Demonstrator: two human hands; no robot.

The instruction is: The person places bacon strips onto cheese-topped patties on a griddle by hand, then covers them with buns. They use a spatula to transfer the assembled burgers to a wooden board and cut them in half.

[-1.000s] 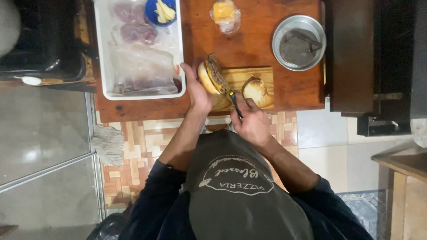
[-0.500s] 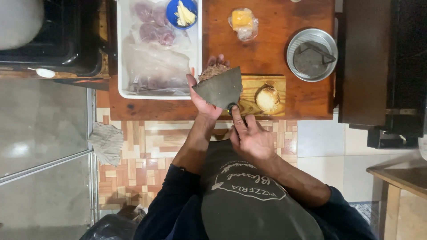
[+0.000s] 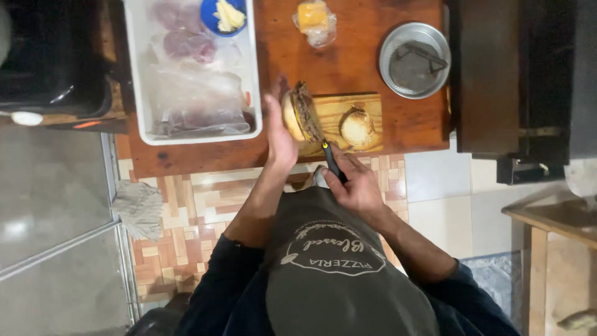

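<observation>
On a small wooden cutting board (image 3: 348, 102) a bun half with a dark meat patty (image 3: 300, 115) stands tilted on its edge. My left hand (image 3: 280, 134) lies flat against its left side, fingers straight, propping it up. My right hand (image 3: 356, 185) grips the black, yellow-tipped handle of a spatula (image 3: 332, 162). Its blade runs up along the patty side and shows only edge-on. The other bun half (image 3: 359, 127), round and toasted, sits on the right part of the board, apart from both hands.
A white tray (image 3: 255, 81) of bagged meat with a blue bowl (image 3: 225, 15) stands left of the board. A wrapped orange block (image 3: 314, 22) and a metal bowl (image 3: 415, 59) sit further back. A dark cabinet (image 3: 485, 74) stands right, and a cloth (image 3: 140, 208) lies on the floor.
Half a second ago the spatula's wide grey blade was lifted flat over the bun. Now it is turned edge-on against the patty, and my left hand is straighter against the bun.
</observation>
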